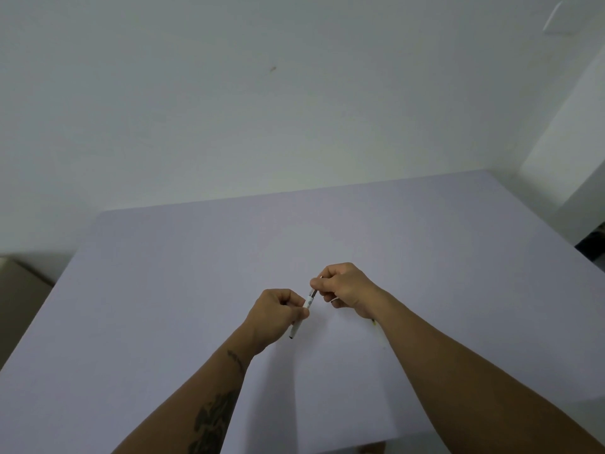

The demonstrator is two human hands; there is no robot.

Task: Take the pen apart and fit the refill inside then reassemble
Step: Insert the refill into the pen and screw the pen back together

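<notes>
Above the middle of the pale worktop [196,273], both hands hold the pen [302,314] clear of the surface. From here the likeliest slip, as I judge it, is a small inner part dropping free as the two sections separate or meet: whatever falls could roll across the bare surface, and pale pieces would be hard to spot on it. A skewed pull or push between the hands could also bend a thin refill or jam the joint; whether the refill is already inside cannot be told.

The left hand [278,311] is curled closed around the white barrel, whose dark-tipped lower end pokes out below the fist, slanting down and left. The right hand [345,286] is closed in a pinch, thumb and forefinger nipping the darker upper end. Something thin and pale shows under the right palm; what it is, I cannot tell. Both forearms reach forward and converge.
</notes>
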